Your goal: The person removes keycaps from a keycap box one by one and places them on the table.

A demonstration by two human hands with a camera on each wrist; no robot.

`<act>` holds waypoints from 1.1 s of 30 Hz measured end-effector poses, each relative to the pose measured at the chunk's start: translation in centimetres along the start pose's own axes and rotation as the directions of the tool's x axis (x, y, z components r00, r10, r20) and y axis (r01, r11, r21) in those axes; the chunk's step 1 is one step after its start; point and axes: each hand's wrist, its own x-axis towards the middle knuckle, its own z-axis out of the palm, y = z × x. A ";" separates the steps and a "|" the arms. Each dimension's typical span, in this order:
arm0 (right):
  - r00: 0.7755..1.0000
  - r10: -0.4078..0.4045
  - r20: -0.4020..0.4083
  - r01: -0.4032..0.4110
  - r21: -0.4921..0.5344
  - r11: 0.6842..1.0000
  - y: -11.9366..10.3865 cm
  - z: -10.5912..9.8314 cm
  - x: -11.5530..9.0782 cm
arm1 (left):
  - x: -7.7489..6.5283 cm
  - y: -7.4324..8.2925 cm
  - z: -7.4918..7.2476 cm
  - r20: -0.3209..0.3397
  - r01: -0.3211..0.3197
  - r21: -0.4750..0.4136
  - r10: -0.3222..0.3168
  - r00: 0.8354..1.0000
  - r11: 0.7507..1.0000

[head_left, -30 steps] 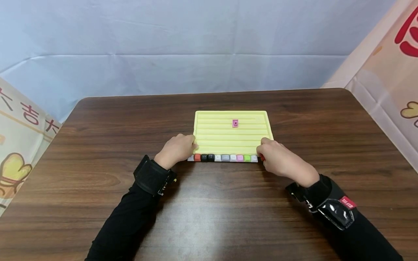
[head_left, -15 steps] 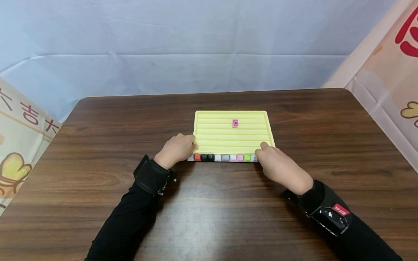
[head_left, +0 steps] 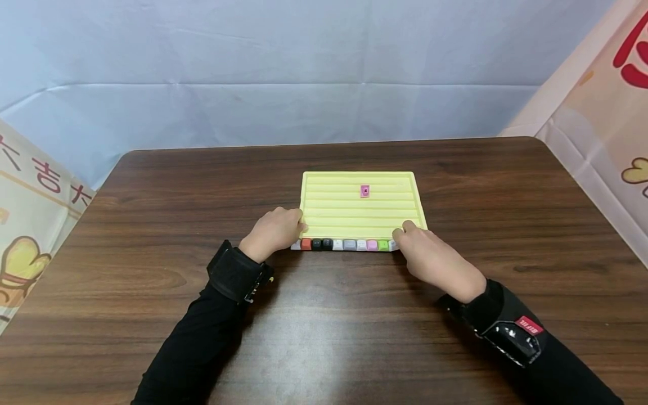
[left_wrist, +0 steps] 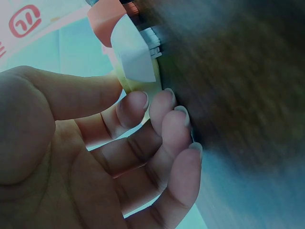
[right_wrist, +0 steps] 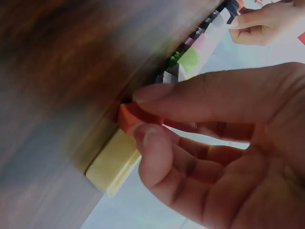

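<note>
A yellow ridged tray [head_left: 349,216] lies on the table, with a row of coloured keycaps [head_left: 349,245] along its front edge. My left hand [head_left: 275,232] grips the tray's front left corner between thumb and fingers. Right beside that thumb, in the left wrist view, is a white keycap [left_wrist: 131,50]. At the row's right end my right hand [head_left: 437,259] pinches a red keycap [right_wrist: 127,118] between thumb and index finger, against the tray's front edge; the hand hides it in the head view. A single pink keycap [head_left: 365,191] sits on the tray's upper part.
The brown wooden table [head_left: 324,326] extends around the tray on all sides. Behind it hangs a pale blue cloth [head_left: 283,84], and printed banners [head_left: 602,129] stand at both sides.
My right hand has shifted slightly left along the tray's front edge and turned, covering the red keycap that showed in it before. The left hand and the tray have stayed in place.
</note>
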 end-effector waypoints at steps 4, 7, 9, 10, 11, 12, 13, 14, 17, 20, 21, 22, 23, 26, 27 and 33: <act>0.999 0.029 0.028 -0.030 0.024 0.999 0.2 -0.4 -0.1 | 0.0 0.0 0.0 -0.001 -0.006 0.005 0.006 1.000 1.000; 0.999 0.038 0.035 -0.039 0.025 0.999 0.5 -0.8 -0.2 | -0.1 0.1 -0.1 0.000 -0.006 0.007 0.006 1.000 1.000; 0.999 0.029 0.023 -0.030 0.024 0.999 0.6 -1.0 -0.2 | -0.1 0.1 -0.1 0.003 -0.004 0.006 0.004 1.000 1.000; 1.000 0.024 0.018 -0.024 0.024 0.999 0.7 -1.1 -0.2 | -0.1 0.1 -0.1 0.005 -0.002 0.004 0.002 1.000 1.000; 1.000 0.018 0.012 -0.018 0.027 0.999 0.8 -1.1 -0.1 | -0.1 0.1 -0.1 0.007 -0.003 0.002 0.003 1.000 1.000; 1.000 0.012 0.008 -0.012 0.033 0.999 0.8 -1.1 -0.1 | -0.1 0.1 -0.1 0.007 -0.003 0.000 0.003 1.000 1.000; 1.000 0.007 0.006 -0.007 0.039 0.999 0.8 -1.1 -0.1 | -0.1 0.1 -0.1 0.008 -0.003 -0.002 0.003 1.000 1.000; 1.000 0.006 0.008 -0.006 0.047 0.999 0.8 -1.2 -0.1 | -0.1 0.1 -0.1 0.007 -0.005 0.000 0.005 1.000 1.000; 1.000 0.009 0.025 -0.010 0.056 0.998 0.8 -1.3 0.0 | 0.0 0.0 -0.2 0.000 -0.012 0.004 0.012 1.000 1.000; 0.997 0.035 0.066 -0.039 0.057 0.998 0.9 -1.5 0.0 | 0.0 0.0 -0.2 -0.004 -0.018 0.007 0.018 1.000 1.000; 0.995 0.047 0.085 -0.052 0.059 0.997 0.9 -1.6 0.1 | 0.0 0.0 -0.2 -0.004 -0.019 0.006 0.019 1.000 1.000; 0.993 0.061 0.104 -0.068 0.062 0.996 0.9 -1.7 0.1 | 0.0 -0.1 -0.1 -0.006 -0.020 0.006 0.020 1.000 1.000; 0.990 0.074 0.122 -0.082 0.065 0.994 1.0 -1.8 0.1 | 0.0 -0.1 -0.1 -0.005 -0.020 0.006 0.020 1.000 1.000; 0.983 0.098 0.157 -0.110 0.071 0.991 1.0 -1.9 0.3 | 0.0 -0.1 -0.1 -0.004 -0.020 0.006 0.020 1.000 1.000; 0.982 0.101 0.161 -0.114 0.074 0.991 1.1 -1.9 0.3 | 0.0 -0.2 -0.1 -0.003 -0.020 0.005 0.020 1.000 1.000; 0.984 0.097 0.152 -0.113 0.095 0.989 1.1 -1.8 0.3 | 0.0 -0.2 -0.1 0.000 -0.020 0.001 0.020 1.000 1.000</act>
